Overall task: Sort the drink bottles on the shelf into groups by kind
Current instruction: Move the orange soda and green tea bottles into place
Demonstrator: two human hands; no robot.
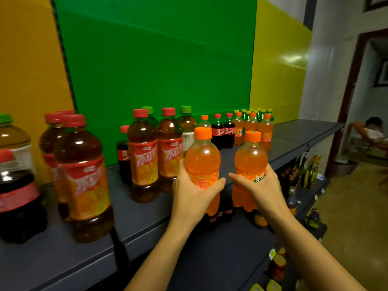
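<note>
Left hand (193, 194), right hand (262, 185), one orange soda bottle (202, 158) each

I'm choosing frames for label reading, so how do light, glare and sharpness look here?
Head view: dim, warm light; white glare spots on the left orange bottle in the left hand and the right orange bottle in the right hand; glare patch on the yellow panel; wide-angle stretch and blur on the cola bottle at the left edge; tea bottle label smeared.

Cola bottle (14, 198) cut off at left edge (blurred too)
</note>
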